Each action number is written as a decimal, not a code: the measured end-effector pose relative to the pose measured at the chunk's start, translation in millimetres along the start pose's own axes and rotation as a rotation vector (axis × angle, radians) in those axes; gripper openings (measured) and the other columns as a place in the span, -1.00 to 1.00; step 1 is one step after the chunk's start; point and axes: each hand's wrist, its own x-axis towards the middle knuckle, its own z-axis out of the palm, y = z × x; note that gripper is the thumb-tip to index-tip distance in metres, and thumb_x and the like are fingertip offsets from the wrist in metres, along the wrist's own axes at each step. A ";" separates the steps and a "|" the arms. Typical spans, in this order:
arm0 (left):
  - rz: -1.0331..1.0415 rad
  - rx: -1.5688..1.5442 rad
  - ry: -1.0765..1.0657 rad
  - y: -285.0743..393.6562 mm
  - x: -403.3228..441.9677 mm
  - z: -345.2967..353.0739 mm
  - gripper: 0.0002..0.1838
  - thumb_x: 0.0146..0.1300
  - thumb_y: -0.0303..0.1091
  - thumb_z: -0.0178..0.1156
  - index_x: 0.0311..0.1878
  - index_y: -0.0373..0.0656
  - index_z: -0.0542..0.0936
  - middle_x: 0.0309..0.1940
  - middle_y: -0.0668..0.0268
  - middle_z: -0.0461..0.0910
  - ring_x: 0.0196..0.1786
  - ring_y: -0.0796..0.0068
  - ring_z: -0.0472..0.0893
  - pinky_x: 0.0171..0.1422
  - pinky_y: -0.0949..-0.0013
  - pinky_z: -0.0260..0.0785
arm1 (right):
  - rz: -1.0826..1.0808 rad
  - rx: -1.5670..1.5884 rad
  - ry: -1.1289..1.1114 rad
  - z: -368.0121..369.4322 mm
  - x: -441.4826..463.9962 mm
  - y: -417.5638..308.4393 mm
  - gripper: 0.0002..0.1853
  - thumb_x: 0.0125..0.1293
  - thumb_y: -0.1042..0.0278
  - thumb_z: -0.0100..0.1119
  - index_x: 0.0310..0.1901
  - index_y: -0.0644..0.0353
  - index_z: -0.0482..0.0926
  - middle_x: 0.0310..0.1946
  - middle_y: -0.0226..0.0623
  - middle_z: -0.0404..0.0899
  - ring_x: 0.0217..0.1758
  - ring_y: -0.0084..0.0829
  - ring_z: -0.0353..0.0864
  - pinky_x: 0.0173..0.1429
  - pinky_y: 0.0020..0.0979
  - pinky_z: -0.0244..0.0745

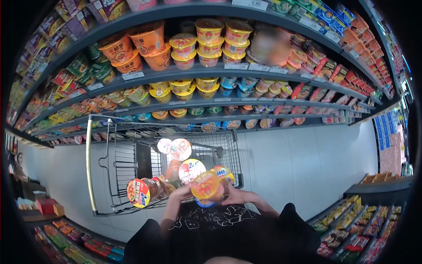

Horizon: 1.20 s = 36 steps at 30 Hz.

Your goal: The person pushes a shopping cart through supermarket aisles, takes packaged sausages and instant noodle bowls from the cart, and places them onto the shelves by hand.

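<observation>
In front of my chest I hold an instant noodle cup (205, 185) with a yellow and orange lid. My left hand (179, 193) grips its left side, and my right hand (235, 196) is closed around the right side. A bit of blue shows beneath the cup; what it belongs to I cannot make out. Just beyond my hands, the shopping cart (89, 163) carries several noodle cups. Among them are a white-lidded cup (192, 170), a yellow-and-red one (222, 174) partly hidden behind mine, and a red-and-yellow one (139, 192) at the left.
Past the cart runs a long curved-looking shelf (184, 69) stacked with noodle cups and packets. Low racks with packaged snacks (351, 224) stand at the lower right, and more packets (83, 242) lie at the lower left. Grey tile floor (299, 154) extends right of the cart.
</observation>
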 end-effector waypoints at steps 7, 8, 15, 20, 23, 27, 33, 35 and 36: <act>-0.064 0.222 0.054 36.7 18.5 44.6 -0.33 0.26 0.13 -0.28 0.25 -0.22 0.05 0.23 0.17 0.12 0.27 0.36 0.13 0.32 0.34 -0.02 | -0.552 -0.653 0.405 -27.9 21.2 -39.4 -0.07 -0.23 0.31 0.42 0.20 0.17 0.06 0.11 -0.15 0.20 0.15 -0.23 0.27 0.19 -0.30 0.20; -0.038 0.198 0.051 38.0 20.8 42.8 -0.30 0.25 0.17 -0.39 0.26 -0.20 0.04 0.25 0.17 0.09 0.29 0.36 0.11 0.33 0.35 -0.05 | -0.625 -0.744 0.352 -29.0 31.0 -38.3 -0.18 -0.27 0.33 0.43 0.13 0.14 0.24 0.09 -0.17 0.22 0.17 -0.25 0.24 0.18 -0.32 0.23; 0.158 0.441 -0.030 28.7 19.7 20.1 -0.69 0.27 -0.12 -0.20 -0.10 -0.14 0.34 -0.31 0.38 0.35 -0.14 0.56 0.33 -0.06 0.54 0.19 | -0.858 -0.218 0.615 -79.9 103.6 -70.0 -0.43 -0.28 0.34 0.43 -0.14 0.18 0.41 -0.07 -0.24 0.36 0.02 -0.39 0.36 0.08 -0.36 0.29; 0.406 0.601 -0.196 24.4 21.2 29.3 -0.59 -0.07 -0.53 0.13 -0.08 -0.15 0.30 -0.14 0.39 0.27 -0.01 0.58 0.26 0.09 0.50 0.12 | -1.224 -0.708 1.045 -94.5 132.6 -232.3 -0.38 -0.23 0.22 0.38 -0.08 0.23 0.37 -0.03 -0.13 0.30 0.04 -0.18 0.36 0.07 -0.30 0.34; 0.445 0.740 -0.186 30.8 19.9 27.6 -0.44 -0.18 -0.48 0.24 -0.03 -0.15 0.28 -0.03 0.32 0.23 0.09 0.52 0.22 0.19 0.47 0.05 | -1.385 -0.939 1.226 -125.0 178.3 -297.7 -0.34 -0.27 0.16 0.39 -0.07 0.24 0.38 -0.04 -0.12 0.33 0.01 -0.10 0.37 0.04 -0.24 0.36; 0.483 0.935 -0.116 35.5 7.1 34.3 -0.29 -0.31 -0.47 0.39 0.01 -0.05 0.30 0.08 0.32 0.16 0.17 0.43 0.18 0.22 0.38 0.08 | -1.253 -1.426 1.520 -156.6 223.3 -345.4 -0.34 -0.22 -0.15 0.28 -0.15 0.20 0.47 -0.12 -0.28 0.48 0.19 -0.03 0.19 0.29 0.13 -0.22; 0.738 0.551 0.162 59.7 -19.6 34.8 -0.33 -0.25 -0.56 0.32 0.06 -0.09 0.36 -0.02 0.35 0.38 0.03 0.50 0.39 0.07 0.42 0.32 | -0.685 -1.892 1.608 -167.3 228.4 -359.3 -0.49 -0.10 -0.05 0.25 -0.14 0.08 0.45 -0.15 -0.33 0.50 0.23 -0.25 0.20 0.23 0.28 -0.31; 0.885 0.543 0.247 81.9 -38.4 36.2 -0.34 -0.17 -0.51 0.30 0.10 -0.13 0.32 0.05 0.29 0.35 0.08 0.47 0.37 0.07 0.41 0.31 | -0.674 -1.958 1.614 -174.7 232.0 -361.4 -0.49 -0.08 -0.04 0.23 -0.12 0.06 0.44 -0.14 -0.34 0.50 0.23 -0.28 0.21 0.22 0.31 -0.32; 0.933 0.304 0.199 94.4 -55.8 55.3 -0.24 -0.18 -0.45 0.32 0.17 -0.12 0.22 0.05 0.25 0.35 0.12 0.40 0.33 0.14 0.34 0.26 | -0.634 -2.000 1.645 -182.1 237.4 -362.3 -0.49 -0.06 -0.05 0.21 -0.10 0.05 0.43 -0.13 -0.34 0.49 0.23 -0.29 0.21 0.21 0.32 -0.31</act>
